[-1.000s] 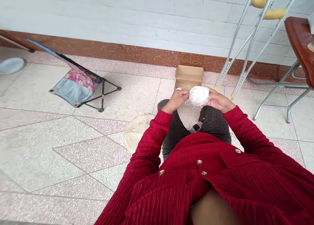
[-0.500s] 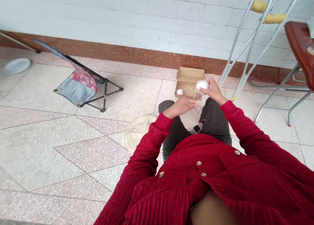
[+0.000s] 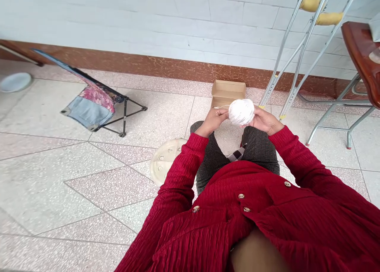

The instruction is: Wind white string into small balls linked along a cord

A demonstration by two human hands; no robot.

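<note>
A white ball of yarn [image 3: 241, 112] is held up above my knees. My right hand [image 3: 263, 120] grips it from the right side, with some fingers hidden behind the ball. To its left, my left hand [image 3: 216, 119] is pinched close beside the ball, thumb and finger pressed together, apparently on the strand of yarn [image 3: 223, 106]. Behind the hands, an open cardboard box [image 3: 228, 90] sits on the floor with its lid raised toward the wall. A bit of white shows inside it; my hands and the ball cover its front.
Metal crutches [image 3: 292, 78] with yellow pads lean on the wall at right, near a brown chair [image 3: 362, 58]. A folding chair [image 3: 92, 105] stands at left. A round pale plastic piece [image 3: 163, 161] lies by my left leg. A light basin [image 3: 15, 82] is far left.
The ball has turned and come slightly nearer, now looking larger and sharper. My left hand has risen to beside it, and both hands now hide the front of the box.
</note>
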